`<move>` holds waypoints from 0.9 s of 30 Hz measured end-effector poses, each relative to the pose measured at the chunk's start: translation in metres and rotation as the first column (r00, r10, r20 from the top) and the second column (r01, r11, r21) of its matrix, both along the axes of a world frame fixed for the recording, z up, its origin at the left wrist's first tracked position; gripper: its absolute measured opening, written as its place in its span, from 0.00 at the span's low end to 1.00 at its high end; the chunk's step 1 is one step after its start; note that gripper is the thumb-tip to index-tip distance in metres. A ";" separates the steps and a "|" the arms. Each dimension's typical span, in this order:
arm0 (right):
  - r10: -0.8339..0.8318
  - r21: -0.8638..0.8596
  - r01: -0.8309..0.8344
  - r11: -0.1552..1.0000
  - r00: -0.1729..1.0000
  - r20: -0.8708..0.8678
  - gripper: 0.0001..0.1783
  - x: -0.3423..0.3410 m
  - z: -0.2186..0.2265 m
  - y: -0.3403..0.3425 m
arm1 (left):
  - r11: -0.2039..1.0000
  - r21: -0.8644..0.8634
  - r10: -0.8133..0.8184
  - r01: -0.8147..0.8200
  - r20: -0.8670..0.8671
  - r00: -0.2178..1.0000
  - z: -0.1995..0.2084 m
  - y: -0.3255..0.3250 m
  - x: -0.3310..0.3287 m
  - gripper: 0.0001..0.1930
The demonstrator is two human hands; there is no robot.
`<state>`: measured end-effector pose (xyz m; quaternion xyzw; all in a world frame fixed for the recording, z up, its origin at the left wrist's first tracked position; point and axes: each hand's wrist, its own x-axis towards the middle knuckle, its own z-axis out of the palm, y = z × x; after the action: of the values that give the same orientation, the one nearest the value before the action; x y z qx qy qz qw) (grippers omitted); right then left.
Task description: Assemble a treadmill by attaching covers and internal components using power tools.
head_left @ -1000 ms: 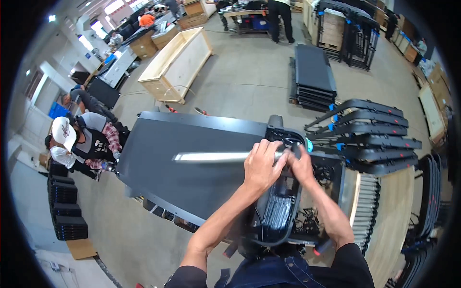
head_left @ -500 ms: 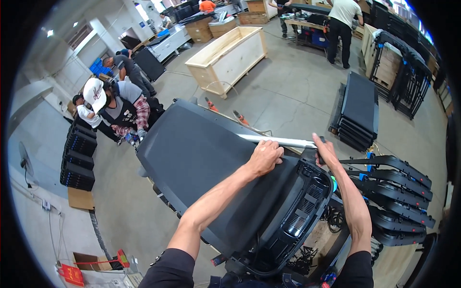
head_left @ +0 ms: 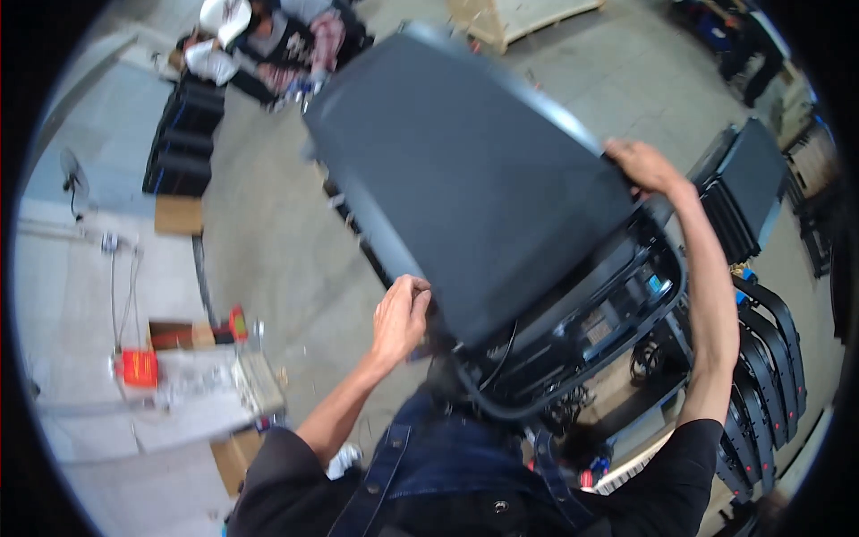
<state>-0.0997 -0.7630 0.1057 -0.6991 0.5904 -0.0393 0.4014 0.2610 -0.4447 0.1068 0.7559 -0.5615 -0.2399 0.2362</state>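
Note:
A treadmill deck with a wide black belt (head_left: 483,188) lies at a slant before me, its open motor bay (head_left: 595,327) at the near end. Along its left edge runs a grey side rail (head_left: 383,234); my left hand (head_left: 399,322) is closed at that rail's near end, fingertips pinched against it. On the far right edge lies a silver side rail (head_left: 562,118). My right hand (head_left: 646,168) grips its near end, with the fingers partly hidden under the edge. The picture is somewhat smeared by motion.
Black curved frame parts (head_left: 765,376) are stacked at the right, beyond them a pile of dark panels (head_left: 738,192). A wooden crate (head_left: 523,18) stands at the back. Co-workers in a white cap (head_left: 224,20) and other clothes are at the far left, near stacked black parts (head_left: 183,139).
My left hand has moved from above the belt's right side to the left rail. The silver rail now lies along the deck's right edge, my right hand still at its end. The view has turned downward.

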 end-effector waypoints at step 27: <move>-0.376 -0.016 0.418 0.909 0.833 0.406 0.33 -0.055 -0.047 0.071 | 0.941 0.336 0.129 -0.036 -0.259 0.957 -0.045 0.090 -0.030 0.12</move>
<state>-0.1545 -0.6923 0.0588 -0.5589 0.6266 -0.2922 0.4578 0.2309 -0.3545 0.0619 0.7666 -0.4428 -0.4230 0.1932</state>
